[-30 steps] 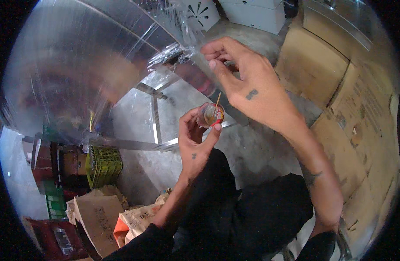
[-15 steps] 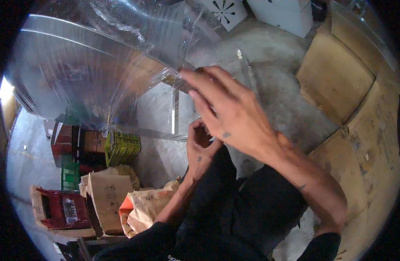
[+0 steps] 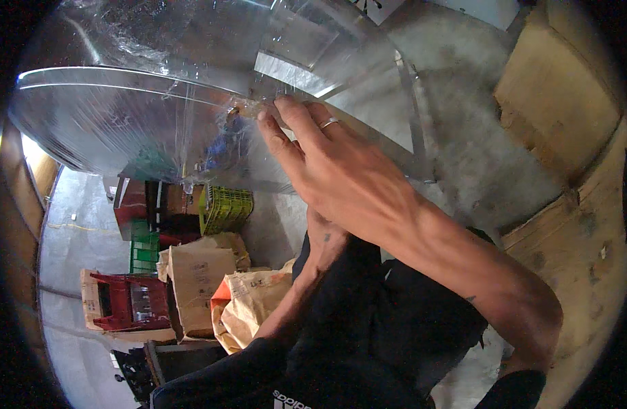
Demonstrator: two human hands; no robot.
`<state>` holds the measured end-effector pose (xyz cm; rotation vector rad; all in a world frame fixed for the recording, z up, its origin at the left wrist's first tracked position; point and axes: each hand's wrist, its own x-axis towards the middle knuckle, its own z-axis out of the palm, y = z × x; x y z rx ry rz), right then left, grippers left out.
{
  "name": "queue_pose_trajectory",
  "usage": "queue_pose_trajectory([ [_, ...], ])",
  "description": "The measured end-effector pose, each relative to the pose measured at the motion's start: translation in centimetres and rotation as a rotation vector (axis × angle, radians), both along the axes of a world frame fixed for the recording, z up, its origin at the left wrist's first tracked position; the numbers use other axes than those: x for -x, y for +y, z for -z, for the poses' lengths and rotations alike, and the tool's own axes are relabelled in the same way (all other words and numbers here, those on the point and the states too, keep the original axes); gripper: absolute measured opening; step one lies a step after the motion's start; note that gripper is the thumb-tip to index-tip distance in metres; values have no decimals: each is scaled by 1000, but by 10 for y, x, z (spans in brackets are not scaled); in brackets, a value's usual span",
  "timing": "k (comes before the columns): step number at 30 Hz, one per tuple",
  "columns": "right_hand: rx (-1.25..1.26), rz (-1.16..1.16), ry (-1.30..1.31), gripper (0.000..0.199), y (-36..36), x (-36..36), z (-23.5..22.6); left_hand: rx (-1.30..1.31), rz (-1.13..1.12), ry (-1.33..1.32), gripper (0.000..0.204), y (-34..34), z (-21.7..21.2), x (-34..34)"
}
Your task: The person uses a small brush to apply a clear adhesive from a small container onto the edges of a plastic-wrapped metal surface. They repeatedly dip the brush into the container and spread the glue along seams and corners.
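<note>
A large clear plastic panel or shell point(image 3: 136, 78), wrapped in creased clear plastic film point(image 3: 116, 129), fills the upper left in front of me. My right hand point(image 3: 347, 163) reaches across to its edge. Its thumb and fingertips are closed on the film where it bunches along the edge. A ring shows on one finger. Below it, my left hand point(image 3: 325, 232) is mostly covered by the right one; its wrist shows, but its fingers are hidden behind the right hand and the plastic.
Flattened brown cardboard point(image 3: 565, 102) lies on the concrete floor point(image 3: 463, 123) to the right. At left are a yellow-green crate point(image 3: 226, 210), a green crate point(image 3: 144, 251), a dark red crate point(image 3: 133, 303), a cardboard box point(image 3: 201, 276) and a brown paper sack point(image 3: 255, 300).
My right hand has moved left along the plastic edge and now covers most of my left hand. The clear panel has turned and spreads farther right. The view has shifted a little.
</note>
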<state>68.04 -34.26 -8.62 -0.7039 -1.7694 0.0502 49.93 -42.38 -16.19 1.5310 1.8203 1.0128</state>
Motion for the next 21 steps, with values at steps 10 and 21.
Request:
queue_pose_trajectory([
  [10, 69, -129, 472, 20, 31, 14, -26, -46, -17, -321, 61, -6, -37, -44],
  [21, 159, -327, 412, 11, 54, -5, -36, -136, -48, -324, 59, -30, -60, -29],
])
